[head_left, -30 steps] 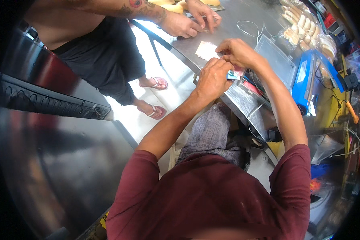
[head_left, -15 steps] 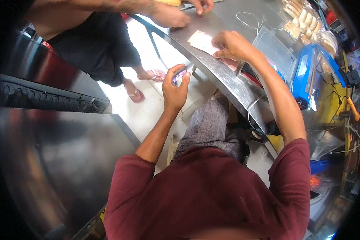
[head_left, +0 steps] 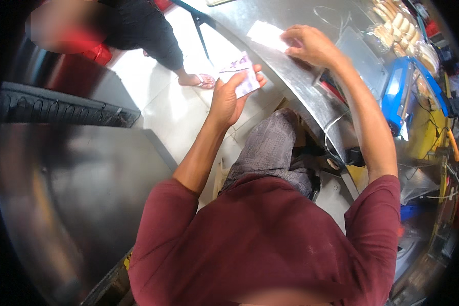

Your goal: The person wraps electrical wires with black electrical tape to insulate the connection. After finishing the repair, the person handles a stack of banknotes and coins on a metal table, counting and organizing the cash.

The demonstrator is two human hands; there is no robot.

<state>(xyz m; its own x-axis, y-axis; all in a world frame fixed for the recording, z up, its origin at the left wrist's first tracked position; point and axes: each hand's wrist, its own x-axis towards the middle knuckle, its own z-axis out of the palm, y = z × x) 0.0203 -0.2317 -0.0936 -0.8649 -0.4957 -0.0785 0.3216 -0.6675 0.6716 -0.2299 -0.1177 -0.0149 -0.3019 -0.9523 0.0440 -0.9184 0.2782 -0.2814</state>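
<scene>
Left hand point(head_left: 228, 99) clamps white-purple printed paper packet point(head_left: 238, 75), clear of bench edge. Right hand point(head_left: 311, 45), fingers flat, presses white paper sheet point(head_left: 266, 34) on steel bench point(head_left: 290, 76); sheet not yet lifted.

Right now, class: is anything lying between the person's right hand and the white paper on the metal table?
Nothing visible does. The right hand already rests at the edge of the white paper on the metal table.

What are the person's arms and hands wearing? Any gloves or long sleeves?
No gloves: the left hand and the right hand are both bare, and no rings, watch or bracelets show. The person wears a dark red short-sleeved shirt; its sleeves end above the elbows, so both forearms are uncovered.
</scene>
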